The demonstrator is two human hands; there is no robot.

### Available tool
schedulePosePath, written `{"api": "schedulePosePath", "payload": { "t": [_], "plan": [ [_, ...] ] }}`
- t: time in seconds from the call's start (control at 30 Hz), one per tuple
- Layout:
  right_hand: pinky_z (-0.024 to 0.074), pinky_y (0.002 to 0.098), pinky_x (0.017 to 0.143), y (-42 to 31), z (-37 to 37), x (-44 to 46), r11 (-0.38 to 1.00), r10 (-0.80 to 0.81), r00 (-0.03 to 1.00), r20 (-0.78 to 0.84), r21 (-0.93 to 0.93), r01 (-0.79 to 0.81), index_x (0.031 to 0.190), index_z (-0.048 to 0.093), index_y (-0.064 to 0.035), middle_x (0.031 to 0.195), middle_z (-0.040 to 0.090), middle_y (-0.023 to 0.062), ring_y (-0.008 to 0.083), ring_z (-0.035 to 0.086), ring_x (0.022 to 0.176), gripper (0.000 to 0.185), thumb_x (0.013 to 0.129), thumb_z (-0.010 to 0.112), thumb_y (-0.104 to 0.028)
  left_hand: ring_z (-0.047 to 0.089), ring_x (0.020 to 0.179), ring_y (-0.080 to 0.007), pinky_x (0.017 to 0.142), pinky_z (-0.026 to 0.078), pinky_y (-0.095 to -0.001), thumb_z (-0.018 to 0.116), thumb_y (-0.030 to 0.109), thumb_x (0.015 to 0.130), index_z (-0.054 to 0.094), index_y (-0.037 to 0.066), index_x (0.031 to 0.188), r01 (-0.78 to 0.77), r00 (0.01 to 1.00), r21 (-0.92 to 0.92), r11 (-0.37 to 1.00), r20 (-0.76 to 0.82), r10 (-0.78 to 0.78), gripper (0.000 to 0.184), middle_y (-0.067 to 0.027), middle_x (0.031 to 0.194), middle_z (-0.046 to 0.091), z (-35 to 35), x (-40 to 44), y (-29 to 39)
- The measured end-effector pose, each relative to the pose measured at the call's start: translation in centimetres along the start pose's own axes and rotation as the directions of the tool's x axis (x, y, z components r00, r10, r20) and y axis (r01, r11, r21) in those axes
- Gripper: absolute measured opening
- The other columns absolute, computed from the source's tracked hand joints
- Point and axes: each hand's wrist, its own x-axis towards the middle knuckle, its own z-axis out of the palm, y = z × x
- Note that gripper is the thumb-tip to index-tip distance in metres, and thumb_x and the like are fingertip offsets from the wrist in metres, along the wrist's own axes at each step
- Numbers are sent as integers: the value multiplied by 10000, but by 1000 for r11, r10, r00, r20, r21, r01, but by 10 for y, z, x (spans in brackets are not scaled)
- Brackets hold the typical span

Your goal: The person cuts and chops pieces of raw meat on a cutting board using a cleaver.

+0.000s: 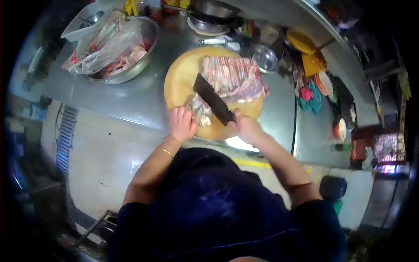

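A round wooden cutting board (179,83) lies on the metal counter. On it is a large slab of ribs (231,74), with a smaller piece of meat (200,109) at its lower left. My right hand (245,127) is wrapped round the handle of a cleaver (213,99), whose dark blade points up and left between the slab and the small piece. At the board's lower left edge, my left hand (181,124) has its fingers together against the small piece; whether they grip it is hidden.
A metal bowl (139,72) of meat and plastic bags stands at the upper left, beside a white tray (72,30). Behind the board are stacked pans (211,27) and a white-handled tool (214,41). A glass bowl (264,59) stands to the right.
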Motion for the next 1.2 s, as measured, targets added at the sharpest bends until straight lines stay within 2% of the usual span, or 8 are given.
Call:
{"api": "schedulePosePath", "payload": {
  "t": [0.2, 0.4, 0.63, 0.77, 0.83, 0.97, 1.1, 1.2],
  "plan": [
    [518, 483, 678, 31, -10, -79, 997, 68, 996, 65, 30, -71, 1122, 466, -26, 812, 668, 207, 412, 662, 778, 304, 946, 572, -251, 520, 1135, -288, 961, 388, -392, 736, 321, 778, 585, 62, 942, 267, 961, 239, 933, 3, -276, 342, -110, 1086, 610, -13, 46, 20],
    [477, 439, 594, 79, 65, -117, 884, 178, 963, -204, 463, -66, 1108, 459, -30, 715, 607, 161, 342, 614, 641, 238, 954, 573, -173, 621, 1036, -249, 945, 459, -380, 816, 192, 744, 536, 49, 1131, 482, 747, -284, 829, 627, -219, 499, -136, 1123, 638, -37, 66, 35],
    [411, 263, 417, 41, 72, -123, 487, 522, 853, 8, 818, -306, 1186, 469, -37, 683, 506, 14, 87, 483, 500, 227, 980, 512, -120, 583, 1126, -199, 980, 487, -358, 718, -25, 800, 482, 19, 1307, 162, 971, -758, 632, 7, -240, 561, -92, 1223, 584, -95, 85, -60],
    [409, 263, 406, 27, 80, -120, 437, 587, 810, -18, 848, -299, 1161, 466, -52, 661, 497, 8, 88, 476, 482, 200, 982, 518, -124, 634, 1050, -252, 917, 495, -365, 753, 75, 802, 638, 30, 1179, 25, 935, -186, 982, -343, -89, 396, -141, 1090, 668, -188, 153, -136],
    [407, 265, 406, 14, 82, -118, 408, 639, 768, -31, 860, -305, 1148, 464, -59, 650, 492, 8, 85, 470, 476, 189, 985, 529, -129, 665, 997, -275, 891, 513, -376, 752, 96, 810, 662, 34, 1149, 149, 989, 155, 977, -15, -148, 357, -152, 1091, 688, -209, 163, -157],
    [414, 268, 416, -8, 86, -117, 460, 678, 727, -114, 837, -298, 1126, 436, -56, 674, 498, 19, 93, 473, 477, 205, 965, 548, -116, 690, 942, -274, 847, 540, -377, 746, 114, 827, 659, 30, 1160, -4, 1000, -123, 992, -2, 4, 354, -144, 1087, 702, -133, 144, -139],
    [444, 311, 526, -18, 95, -119, 563, 681, 701, -212, 764, -316, 1097, 440, -26, 700, 528, 75, 155, 524, 576, 234, 931, 577, -116, 633, 1085, -221, 928, 513, -337, 696, 115, 885, 516, 9, 1359, 514, 826, -567, 644, 530, -192, 519, -186, 1247, 634, -31, 123, -92],
    [462, 379, 569, -24, 99, -117, 545, 719, 660, -218, 766, -340, 1086, 458, -10, 691, 555, 132, 253, 561, 586, 257, 913, 603, -133, 629, 1086, -246, 918, 514, -346, 725, 112, 847, 477, -46, 1373, 565, 825, -687, 458, 465, -321, 603, -217, 1274, 606, 37, 150, -82]
  ]
}}
